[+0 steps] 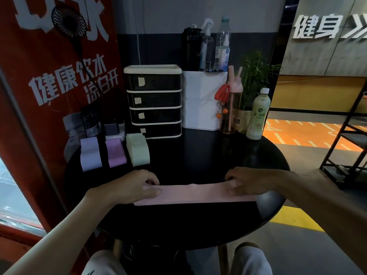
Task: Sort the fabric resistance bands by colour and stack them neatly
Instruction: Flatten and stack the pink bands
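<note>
Surface: a round, glossy black table (198, 155) filled the middle of the frame.
Room: a red banner (49, 86) with white lettering stood at the left, with a small black fan (68, 21) in front of it at the upper left. Orange floor markings (307, 133) and a dark metal rack (349, 135) lay at the right.
Pink band (198, 193): soft, flat fabric, stretched lengthways across the lower centre of the table.
Left hand (139, 187): fingers curled, pinching the band's left end against the table.
Right hand (246, 183): fingers curled, gripping the band's right end.
Sorted piles: three in a row at the centre left, close beside one another. They were a lavender band (90, 155), a purple band (115, 153) and a thicker pale green stack (139, 151), all folded into flat rectangles.
Drawer unit (154, 102): dark translucent plastic with a cream frame and four drawers, each with a small paper tag, behind the piles.
White box (202, 108): plain and square-sided, just right of the drawers, with bottles standing in it.
Table bottles: two at the centre right, a pink-lidded bottle (231, 112) and a pale green drink bottle (258, 116), beside a potted plant (256, 76).
</note>
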A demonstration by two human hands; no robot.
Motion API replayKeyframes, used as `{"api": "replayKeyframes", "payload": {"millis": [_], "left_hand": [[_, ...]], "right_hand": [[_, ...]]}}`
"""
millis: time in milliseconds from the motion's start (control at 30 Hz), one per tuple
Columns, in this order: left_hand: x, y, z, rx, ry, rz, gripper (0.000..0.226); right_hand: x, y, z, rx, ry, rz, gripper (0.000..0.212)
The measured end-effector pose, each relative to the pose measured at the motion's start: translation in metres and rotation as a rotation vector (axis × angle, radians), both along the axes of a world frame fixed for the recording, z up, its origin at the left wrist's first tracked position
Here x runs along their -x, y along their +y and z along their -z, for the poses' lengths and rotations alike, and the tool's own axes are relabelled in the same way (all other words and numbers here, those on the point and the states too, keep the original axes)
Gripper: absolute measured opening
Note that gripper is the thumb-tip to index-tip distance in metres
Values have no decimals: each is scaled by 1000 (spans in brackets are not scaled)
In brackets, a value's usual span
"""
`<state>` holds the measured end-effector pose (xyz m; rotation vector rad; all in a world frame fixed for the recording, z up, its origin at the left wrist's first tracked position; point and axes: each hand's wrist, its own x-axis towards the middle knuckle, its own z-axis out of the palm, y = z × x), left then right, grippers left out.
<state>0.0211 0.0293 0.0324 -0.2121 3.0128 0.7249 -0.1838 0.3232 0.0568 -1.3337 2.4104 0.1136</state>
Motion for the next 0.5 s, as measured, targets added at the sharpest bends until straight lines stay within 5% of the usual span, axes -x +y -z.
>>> {"api": "replayKeyframes", "payload": {"millis": [67, 233, 500], "left_hand": [[1, -1, 0, -5, -15, -3, 58], [5, 1, -2, 50, 1, 15, 23], [4, -3, 0, 29, 21, 35, 16]], "right_hand": [[0, -1, -2, -20, 5, -11, 44], [-3, 0, -4, 49, -17, -7, 36], [-2, 4, 3, 161, -76, 33, 25]]}}
